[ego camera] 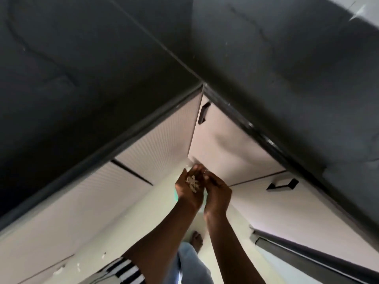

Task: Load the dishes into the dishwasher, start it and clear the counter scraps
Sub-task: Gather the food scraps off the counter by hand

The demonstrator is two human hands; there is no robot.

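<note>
My left hand (187, 193) is turned palm up below the counter edge, cupping a small heap of pale scraps (192, 183). My right hand (217, 194) is right beside it with its back toward me. Its bent fingers meet the left fingertips, and I cannot tell whether they pinch anything. Both hands hover over the pale floor (143, 218) in the corner between the cabinets. A bit of teal (177, 199) shows just under the left hand, mostly hidden. A few white scraps (79, 266) lie on the floor at the lower left.
The dark L-shaped countertop (102, 78) fills the upper view, its two runs meeting at a corner. Pale cabinet doors with black handles (203, 113) (284, 184) stand below it. A dark appliance edge (307, 255) runs along the lower right. My bare foot (197, 240) is on the floor.
</note>
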